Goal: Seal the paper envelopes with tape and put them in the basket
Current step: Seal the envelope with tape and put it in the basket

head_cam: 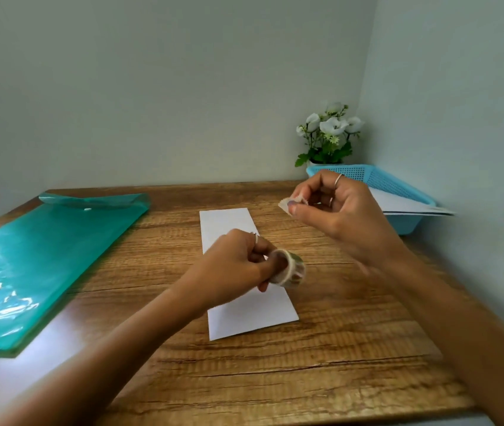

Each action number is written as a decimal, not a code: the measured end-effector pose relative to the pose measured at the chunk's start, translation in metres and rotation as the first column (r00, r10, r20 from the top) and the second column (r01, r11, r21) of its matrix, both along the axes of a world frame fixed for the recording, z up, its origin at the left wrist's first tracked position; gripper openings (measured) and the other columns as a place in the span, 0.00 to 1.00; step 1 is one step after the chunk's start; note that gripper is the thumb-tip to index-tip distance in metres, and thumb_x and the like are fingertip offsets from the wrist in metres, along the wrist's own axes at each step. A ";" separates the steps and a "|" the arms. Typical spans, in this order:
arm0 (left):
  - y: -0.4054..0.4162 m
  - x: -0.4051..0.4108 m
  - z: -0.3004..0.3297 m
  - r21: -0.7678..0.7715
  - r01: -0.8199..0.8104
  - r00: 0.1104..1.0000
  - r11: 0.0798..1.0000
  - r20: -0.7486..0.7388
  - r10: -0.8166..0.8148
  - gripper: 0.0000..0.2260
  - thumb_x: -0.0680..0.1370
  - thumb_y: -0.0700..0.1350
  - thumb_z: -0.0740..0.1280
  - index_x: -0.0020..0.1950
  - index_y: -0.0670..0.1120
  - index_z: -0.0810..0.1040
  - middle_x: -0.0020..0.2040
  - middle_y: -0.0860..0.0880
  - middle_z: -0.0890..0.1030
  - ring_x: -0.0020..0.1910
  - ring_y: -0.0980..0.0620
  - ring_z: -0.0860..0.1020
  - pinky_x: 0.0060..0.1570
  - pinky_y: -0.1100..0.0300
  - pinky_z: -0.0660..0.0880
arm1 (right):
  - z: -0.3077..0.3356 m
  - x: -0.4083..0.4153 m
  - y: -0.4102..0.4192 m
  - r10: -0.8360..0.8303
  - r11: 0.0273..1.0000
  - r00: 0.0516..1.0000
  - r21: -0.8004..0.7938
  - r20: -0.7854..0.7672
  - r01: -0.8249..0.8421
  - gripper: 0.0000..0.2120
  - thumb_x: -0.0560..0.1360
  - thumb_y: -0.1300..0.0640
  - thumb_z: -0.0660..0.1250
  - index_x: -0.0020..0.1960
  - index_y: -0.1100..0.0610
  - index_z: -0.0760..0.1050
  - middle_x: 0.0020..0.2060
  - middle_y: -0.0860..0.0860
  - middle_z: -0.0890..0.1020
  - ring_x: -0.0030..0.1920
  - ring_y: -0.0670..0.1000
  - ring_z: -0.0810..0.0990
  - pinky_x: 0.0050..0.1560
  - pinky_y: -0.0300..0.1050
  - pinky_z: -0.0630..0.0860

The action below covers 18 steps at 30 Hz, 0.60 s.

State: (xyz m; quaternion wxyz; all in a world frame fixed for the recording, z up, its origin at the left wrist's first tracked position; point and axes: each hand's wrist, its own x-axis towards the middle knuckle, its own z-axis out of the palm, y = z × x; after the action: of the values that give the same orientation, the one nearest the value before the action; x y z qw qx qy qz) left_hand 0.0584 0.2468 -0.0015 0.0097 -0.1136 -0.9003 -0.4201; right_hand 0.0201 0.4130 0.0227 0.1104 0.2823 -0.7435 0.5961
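A white paper envelope (229, 222) lies lengthwise in the middle of the wooden table (275, 379). Above it, my left hand (232, 265) grips a small roll of patterned tape (289, 268). My right hand (336, 210), raised to the right of the envelope, pinches a short torn piece of tape (287, 205) between thumb and fingers. The piece is apart from the roll. A light blue plastic basket (398, 182) stands at the back right against the wall, with white envelopes (404, 206) lying in it and sticking out over its front rim.
A green translucent plastic folder (45, 262) covers the left side of the table. A pot of white artificial flowers (330, 136) stands in the back corner behind the basket. Walls close the table at the back and right.
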 end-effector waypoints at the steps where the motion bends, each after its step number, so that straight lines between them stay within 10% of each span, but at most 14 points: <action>1: 0.008 0.000 -0.001 -0.025 0.022 1.000 0.999 -0.008 -0.023 0.05 0.77 0.47 0.66 0.48 0.50 0.81 0.34 0.51 0.82 0.30 0.63 0.77 0.32 0.73 0.73 | 0.001 0.000 0.002 -0.012 1.000 1.000 -0.004 -0.011 0.012 0.06 0.70 0.63 0.72 0.41 0.56 0.75 0.41 0.54 0.82 0.46 0.54 0.82 0.52 0.49 0.80; 9: 0.069 -0.006 -0.009 -0.152 0.097 0.994 0.984 -0.040 -0.104 0.11 0.77 0.48 0.67 0.56 0.45 0.80 0.42 0.51 0.82 0.37 0.57 0.78 0.35 0.68 0.74 | 0.005 -0.010 0.014 0.027 0.999 0.998 0.025 0.050 -0.029 0.07 0.71 0.64 0.71 0.43 0.56 0.74 0.36 0.51 0.81 0.36 0.47 0.80 0.40 0.40 0.79; 18: 0.095 0.008 -0.009 -0.087 0.243 0.969 0.966 0.059 -0.239 0.16 0.78 0.55 0.63 0.60 0.47 0.79 0.30 0.57 0.74 0.29 0.61 0.73 0.29 0.67 0.66 | 0.006 -0.014 0.020 0.063 0.986 0.988 0.142 0.142 -0.083 0.06 0.71 0.64 0.71 0.47 0.61 0.76 0.35 0.54 0.82 0.35 0.49 0.79 0.36 0.40 0.76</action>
State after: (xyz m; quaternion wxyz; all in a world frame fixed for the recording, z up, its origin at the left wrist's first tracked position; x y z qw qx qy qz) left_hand 0.0662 0.3415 -0.0100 -0.0685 -0.2124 -0.8984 -0.3781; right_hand 0.0058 0.4333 0.0286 0.0157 0.2751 -0.7805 0.5611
